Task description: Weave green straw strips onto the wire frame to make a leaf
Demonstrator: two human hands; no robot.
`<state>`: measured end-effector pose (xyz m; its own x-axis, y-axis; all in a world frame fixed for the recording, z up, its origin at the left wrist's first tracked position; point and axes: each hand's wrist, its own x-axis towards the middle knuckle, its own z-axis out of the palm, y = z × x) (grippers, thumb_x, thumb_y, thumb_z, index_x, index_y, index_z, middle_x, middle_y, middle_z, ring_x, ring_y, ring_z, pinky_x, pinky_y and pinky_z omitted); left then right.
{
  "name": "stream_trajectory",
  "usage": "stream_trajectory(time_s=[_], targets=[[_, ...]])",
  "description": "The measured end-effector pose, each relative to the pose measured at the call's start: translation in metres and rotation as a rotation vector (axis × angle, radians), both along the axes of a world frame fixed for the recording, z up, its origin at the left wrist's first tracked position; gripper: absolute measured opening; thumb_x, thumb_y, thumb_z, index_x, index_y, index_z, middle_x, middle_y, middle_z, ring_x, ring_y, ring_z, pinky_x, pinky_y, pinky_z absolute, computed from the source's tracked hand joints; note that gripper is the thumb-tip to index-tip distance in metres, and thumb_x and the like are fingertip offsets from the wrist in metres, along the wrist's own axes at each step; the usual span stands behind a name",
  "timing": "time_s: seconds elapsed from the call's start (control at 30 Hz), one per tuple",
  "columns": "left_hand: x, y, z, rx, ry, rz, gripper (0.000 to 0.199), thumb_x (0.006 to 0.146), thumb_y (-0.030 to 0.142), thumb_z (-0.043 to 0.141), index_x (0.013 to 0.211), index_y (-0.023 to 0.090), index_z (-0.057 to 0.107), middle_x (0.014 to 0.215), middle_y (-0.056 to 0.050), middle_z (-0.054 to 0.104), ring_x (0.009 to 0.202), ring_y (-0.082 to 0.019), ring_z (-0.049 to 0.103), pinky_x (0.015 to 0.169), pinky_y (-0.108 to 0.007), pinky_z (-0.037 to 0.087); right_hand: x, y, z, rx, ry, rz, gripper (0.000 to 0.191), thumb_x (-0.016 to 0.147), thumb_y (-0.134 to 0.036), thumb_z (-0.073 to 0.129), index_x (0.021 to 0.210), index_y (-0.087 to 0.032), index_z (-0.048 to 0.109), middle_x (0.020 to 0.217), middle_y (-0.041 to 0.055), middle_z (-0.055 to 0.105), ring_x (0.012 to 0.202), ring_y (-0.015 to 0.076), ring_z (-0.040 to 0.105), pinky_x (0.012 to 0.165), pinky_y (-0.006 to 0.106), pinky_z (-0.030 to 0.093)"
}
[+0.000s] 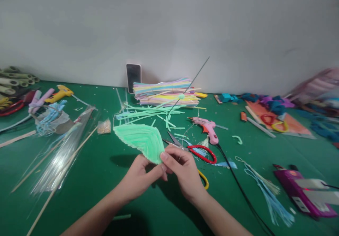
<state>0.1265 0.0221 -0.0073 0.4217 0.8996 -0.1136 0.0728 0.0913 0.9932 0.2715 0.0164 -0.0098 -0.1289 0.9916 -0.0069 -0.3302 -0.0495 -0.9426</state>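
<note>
A mint-green wing-shaped piece of fuzzy pipe cleaners, its rows laid side by side, is held up above the table. My left hand grips its lower edge, fingers partly hidden behind it. With thumb and fingers, my right hand pinches the lower right corner; the two hands meet there. Just beyond my right hand lie red-handled scissors, blades apart. Behind the piece a thin dark wire slants upward, with a small green ball on it; what supports the wire I cannot tell.
Loose green pipe cleaners lie before multicoloured bundles and a phone leaning on the wall. A pink glue gun trails its black cord on the right, near a purple power strip. Plastic-wrapped sticks lie left.
</note>
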Motion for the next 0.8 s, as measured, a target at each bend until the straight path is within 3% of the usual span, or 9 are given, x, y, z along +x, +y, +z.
stream_trajectory(time_s=[0.1,0.2,0.3,0.43,0.63,0.8], targets=[[-0.007,0.005,-0.004,0.051,-0.001,0.008,0.033,0.085,0.043,0.063,0.072,0.014,0.071,0.067,-0.006,0.07,0.064,-0.017,0.061,0.063,-0.027,0.047,0.008,0.004,0.0,0.052,-0.078,-0.056,0.018,0.081,-0.034,0.072,0.072,-0.019,0.069,0.073,-0.0021,0.052,0.054,0.0076,0.049,0.047,0.021,0.04],[-0.015,0.013,-0.005,0.143,-0.159,0.251,0.036,0.09,0.047,0.055,0.078,0.016,0.07,0.069,-0.003,0.069,0.062,-0.015,0.061,0.059,-0.026,0.047,0.018,0.009,-0.003,0.057,-0.161,-0.126,0.019,0.084,-0.034,0.07,0.073,-0.019,0.065,0.068,-0.0039,0.049,0.057,0.0083,0.044,0.051,0.021,0.036],[-0.02,0.021,-0.002,0.101,-0.301,0.436,0.021,0.09,0.04,0.059,0.094,0.02,0.066,0.073,0.001,0.067,0.065,-0.014,0.063,0.055,-0.023,0.047,0.025,0.012,-0.006,0.03,-0.193,-0.148,0.02,0.085,-0.034,0.069,0.073,-0.02,0.061,0.063,-0.0056,0.047,0.055,0.0082,0.041,0.052,0.021,0.034],[-0.019,0.024,0.003,-0.004,-0.307,0.434,0.016,0.083,0.031,0.072,0.089,0.018,0.064,0.07,0.001,0.067,0.06,-0.012,0.062,0.054,-0.02,0.048,0.03,0.015,-0.008,0.014,-0.146,-0.168,0.021,0.085,-0.037,0.069,0.074,-0.02,0.062,0.066,-0.0048,0.05,0.057,0.0086,0.044,0.055,0.021,0.037],[-0.011,0.017,0.007,-0.105,-0.411,0.443,0.021,0.078,0.027,0.076,0.091,0.017,0.063,0.077,-0.001,0.071,0.06,-0.01,0.063,0.054,-0.018,0.05,0.026,0.012,-0.003,0.037,-0.1,-0.152,0.028,0.082,-0.048,0.069,0.091,-0.022,0.066,0.068,-0.0014,0.061,0.059,0.0123,0.054,0.055,0.024,0.044],[-0.007,0.014,0.006,-0.123,-0.391,0.425,0.024,0.077,0.027,0.078,0.093,0.016,0.063,0.082,-0.002,0.072,0.059,-0.009,0.062,0.056,-0.019,0.05,0.015,0.008,0.001,0.001,-0.233,-0.172,0.03,0.082,-0.047,0.069,0.075,-0.018,0.065,0.062,0.0011,0.063,0.057,0.0139,0.056,0.056,0.027,0.046]])
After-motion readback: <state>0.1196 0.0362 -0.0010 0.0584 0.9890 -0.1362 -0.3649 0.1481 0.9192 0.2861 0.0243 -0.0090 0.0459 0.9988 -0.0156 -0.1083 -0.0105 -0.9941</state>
